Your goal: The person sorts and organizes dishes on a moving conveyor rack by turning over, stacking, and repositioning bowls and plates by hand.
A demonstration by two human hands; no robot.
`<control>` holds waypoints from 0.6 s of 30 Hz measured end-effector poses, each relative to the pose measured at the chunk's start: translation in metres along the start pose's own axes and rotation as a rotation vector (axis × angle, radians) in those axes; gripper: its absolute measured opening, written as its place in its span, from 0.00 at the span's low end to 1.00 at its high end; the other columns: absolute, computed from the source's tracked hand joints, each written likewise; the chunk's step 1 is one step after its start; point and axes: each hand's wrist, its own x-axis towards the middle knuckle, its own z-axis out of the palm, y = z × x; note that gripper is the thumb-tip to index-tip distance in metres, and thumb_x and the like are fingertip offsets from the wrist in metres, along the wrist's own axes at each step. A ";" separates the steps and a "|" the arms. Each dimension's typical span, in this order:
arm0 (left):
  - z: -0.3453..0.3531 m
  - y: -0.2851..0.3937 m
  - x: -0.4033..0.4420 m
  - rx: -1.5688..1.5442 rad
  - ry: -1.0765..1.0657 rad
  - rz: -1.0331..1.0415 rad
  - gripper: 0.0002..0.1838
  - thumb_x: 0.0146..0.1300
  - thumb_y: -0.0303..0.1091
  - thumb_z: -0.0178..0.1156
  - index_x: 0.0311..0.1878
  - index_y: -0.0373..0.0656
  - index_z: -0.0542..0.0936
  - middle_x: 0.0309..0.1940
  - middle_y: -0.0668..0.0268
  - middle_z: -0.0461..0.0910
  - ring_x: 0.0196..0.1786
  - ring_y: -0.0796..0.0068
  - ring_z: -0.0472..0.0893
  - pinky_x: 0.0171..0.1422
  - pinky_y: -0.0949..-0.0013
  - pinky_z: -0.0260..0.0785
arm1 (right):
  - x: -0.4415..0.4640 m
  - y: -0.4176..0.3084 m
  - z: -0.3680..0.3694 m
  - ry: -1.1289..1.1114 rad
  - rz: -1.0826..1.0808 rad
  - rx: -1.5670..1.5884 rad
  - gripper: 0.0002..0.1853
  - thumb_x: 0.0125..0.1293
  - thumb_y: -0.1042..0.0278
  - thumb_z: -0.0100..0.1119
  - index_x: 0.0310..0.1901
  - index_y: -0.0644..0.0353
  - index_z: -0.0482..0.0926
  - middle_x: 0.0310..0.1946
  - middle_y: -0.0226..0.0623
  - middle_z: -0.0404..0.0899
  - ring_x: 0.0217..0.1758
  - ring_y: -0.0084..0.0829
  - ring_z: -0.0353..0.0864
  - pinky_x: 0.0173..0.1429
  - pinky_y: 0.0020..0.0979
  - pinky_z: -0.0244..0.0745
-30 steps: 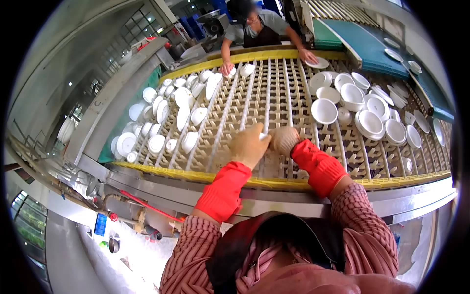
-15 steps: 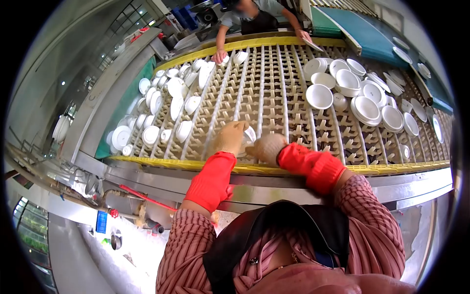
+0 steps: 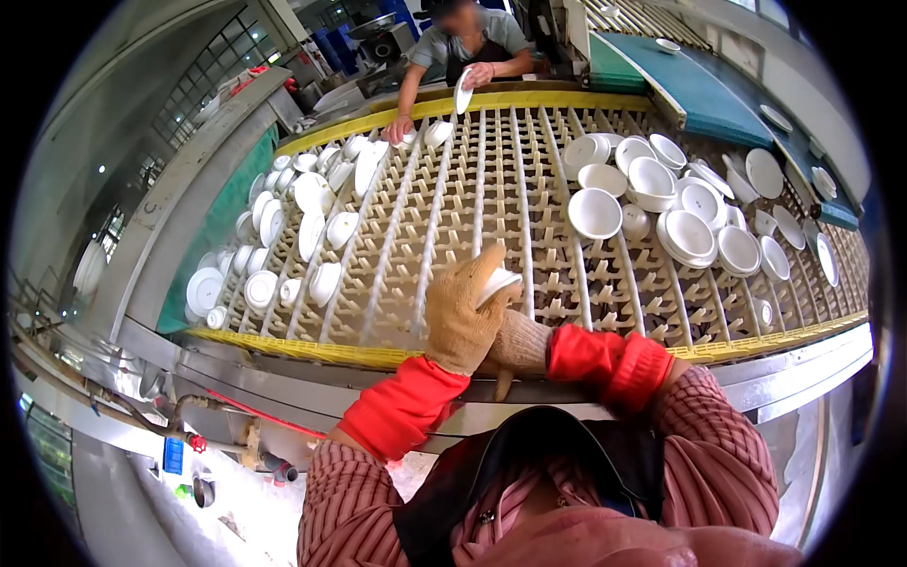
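My left hand [image 3: 463, 312], in a tan work glove with a red cuff, grips a small white dish [image 3: 499, 283] near the front edge of the conveyor. Much of that dish is covered by the gloves, so its full shape is unclear. Close against its lower side is my right hand [image 3: 521, 340], gloved the same way and closed, with its fingers partly hidden behind the left glove. Both hands are together in front of my chest, over the yellow front rail [image 3: 378, 357].
A pegged conveyor [image 3: 397, 274] carries white bowls and plates in clusters at left [image 3: 311, 194] and right [image 3: 595, 214]. Across it, a co-worker [image 3: 477, 42] holds a white plate [image 3: 462, 93] upright and reaches for a bowl. A green belt [image 3: 652, 71] bears dishes at back right.
My hands have drawn back toward my body, with the white dish lifted and tilted. The co-worker's plate hand has moved from the right toward the middle. The view has shifted slightly.
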 end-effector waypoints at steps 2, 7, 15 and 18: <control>0.000 0.004 0.006 -0.053 0.046 0.030 0.31 0.62 0.34 0.83 0.69 0.40 0.86 0.53 0.48 0.92 0.53 0.45 0.92 0.59 0.53 0.85 | -0.006 0.008 0.021 0.405 -0.227 -0.042 0.48 0.52 0.40 0.89 0.73 0.54 0.83 0.62 0.45 0.91 0.69 0.50 0.87 0.77 0.48 0.77; 0.004 -0.004 0.008 -0.375 0.120 -0.516 0.20 0.81 0.35 0.64 0.70 0.35 0.84 0.57 0.52 0.92 0.65 0.58 0.88 0.70 0.61 0.80 | -0.006 -0.013 -0.039 0.051 0.378 0.415 0.25 0.79 0.46 0.67 0.59 0.63 0.89 0.51 0.54 0.94 0.56 0.46 0.96 0.61 0.46 0.91; 0.011 -0.033 0.003 -0.244 0.129 -0.709 0.21 0.86 0.44 0.48 0.45 0.39 0.83 0.39 0.62 0.82 0.44 0.70 0.77 0.54 0.63 0.74 | -0.024 -0.051 -0.075 0.506 0.636 1.290 0.23 0.84 0.55 0.62 0.51 0.76 0.82 0.33 0.50 0.92 0.32 0.43 0.97 0.32 0.40 0.95; 0.018 -0.026 0.006 -0.470 0.197 -0.915 0.19 0.83 0.44 0.52 0.51 0.41 0.87 0.43 0.60 0.87 0.46 0.70 0.82 0.56 0.63 0.76 | -0.018 -0.038 -0.075 0.582 0.623 1.279 0.23 0.82 0.55 0.64 0.45 0.74 0.82 0.30 0.50 0.90 0.29 0.42 0.96 0.30 0.40 0.95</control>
